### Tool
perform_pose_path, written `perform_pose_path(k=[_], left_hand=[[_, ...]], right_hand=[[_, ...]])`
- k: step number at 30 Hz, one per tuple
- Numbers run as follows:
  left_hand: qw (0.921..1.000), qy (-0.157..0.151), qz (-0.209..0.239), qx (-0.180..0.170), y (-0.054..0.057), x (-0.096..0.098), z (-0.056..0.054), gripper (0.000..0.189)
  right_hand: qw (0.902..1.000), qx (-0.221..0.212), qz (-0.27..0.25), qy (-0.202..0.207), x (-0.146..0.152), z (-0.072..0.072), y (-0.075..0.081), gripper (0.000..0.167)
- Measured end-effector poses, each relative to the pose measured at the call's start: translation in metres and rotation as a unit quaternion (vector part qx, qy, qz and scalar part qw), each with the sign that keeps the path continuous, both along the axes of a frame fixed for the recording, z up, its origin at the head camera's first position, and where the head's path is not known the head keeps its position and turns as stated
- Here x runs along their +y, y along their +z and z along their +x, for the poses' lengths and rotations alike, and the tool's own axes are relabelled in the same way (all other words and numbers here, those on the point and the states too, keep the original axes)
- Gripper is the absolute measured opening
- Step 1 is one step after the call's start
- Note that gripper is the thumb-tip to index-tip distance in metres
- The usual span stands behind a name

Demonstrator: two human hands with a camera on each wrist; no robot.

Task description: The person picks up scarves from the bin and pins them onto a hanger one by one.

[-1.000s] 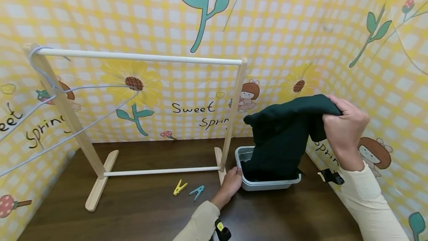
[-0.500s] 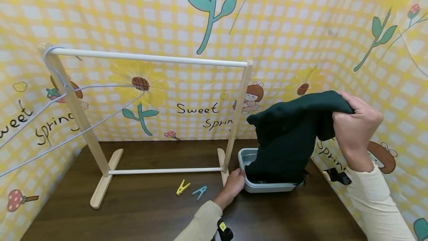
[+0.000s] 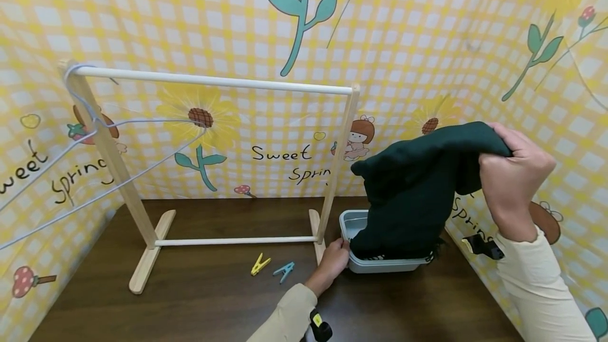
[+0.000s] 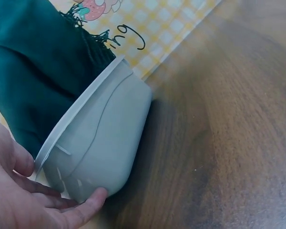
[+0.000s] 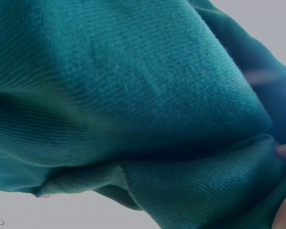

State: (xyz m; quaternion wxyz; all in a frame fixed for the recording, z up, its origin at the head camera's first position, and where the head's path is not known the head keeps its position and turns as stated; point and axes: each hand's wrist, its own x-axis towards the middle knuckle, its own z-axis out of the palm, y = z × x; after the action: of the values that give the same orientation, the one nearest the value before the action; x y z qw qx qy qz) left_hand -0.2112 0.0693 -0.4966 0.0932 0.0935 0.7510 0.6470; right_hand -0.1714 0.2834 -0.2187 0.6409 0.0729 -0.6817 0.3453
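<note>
A dark green scarf (image 3: 408, 199) with a fringed end hangs in folds from my right hand (image 3: 518, 181), which grips its upper edge. Its lower part drapes into a pale grey-blue plastic tub (image 3: 387, 266). In the right wrist view the scarf's woven cloth (image 5: 148, 86) fills most of the picture, and only bits of my fingers show. My left hand (image 3: 332, 263) holds the tub's left end. Seen from the left wrist, the thumb lies at the rim and the other fingers (image 4: 88, 207) touch the outer wall. Fringe hangs over the tub's far end there.
A wooden rack (image 3: 214, 79) with white rails stands left of the tub. A lilac wire hanger (image 3: 142, 121) hangs at its left post. A yellow clothespin (image 3: 259, 264) and a blue clothespin (image 3: 284, 271) lie on the dark wooden table (image 3: 204, 300). Yellow checked cloth walls surround it.
My right hand has lifted the scarf slightly up and to the right, and fringe now shows at the tub's right side. The left hand stays on the tub. The head view shifted slightly.
</note>
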Motion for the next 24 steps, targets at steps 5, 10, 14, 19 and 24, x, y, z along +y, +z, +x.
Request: perform_pose_path(k=[5,10,14,19,24], left_hand=[[1.0,0.002,0.009,-0.004,-0.002,0.001,-0.001,0.027],[0.9999,-0.002,0.013,-0.009,-0.002,0.001,-0.001,0.027],[0.9998,-0.004,0.017,-0.012,-0.002,0.0,-0.001,0.027],[0.9996,-0.002,0.024,-0.015,-0.003,-0.001,0.0,0.028],[0.9994,-0.003,0.03,-0.016,-0.003,-0.002,0.001,0.029]], right_hand=[[0.9999,0.008,-0.005,0.008,-0.004,0.005,0.005,0.03],[0.9999,0.013,-0.002,-0.006,-0.003,0.006,0.008,0.026],[0.9997,0.017,0.006,-0.016,-0.001,0.007,0.01,0.025],[0.9994,0.025,0.003,-0.022,-0.004,0.009,0.015,0.024],[0.9993,0.03,0.008,-0.022,-0.006,0.013,0.019,0.025]])
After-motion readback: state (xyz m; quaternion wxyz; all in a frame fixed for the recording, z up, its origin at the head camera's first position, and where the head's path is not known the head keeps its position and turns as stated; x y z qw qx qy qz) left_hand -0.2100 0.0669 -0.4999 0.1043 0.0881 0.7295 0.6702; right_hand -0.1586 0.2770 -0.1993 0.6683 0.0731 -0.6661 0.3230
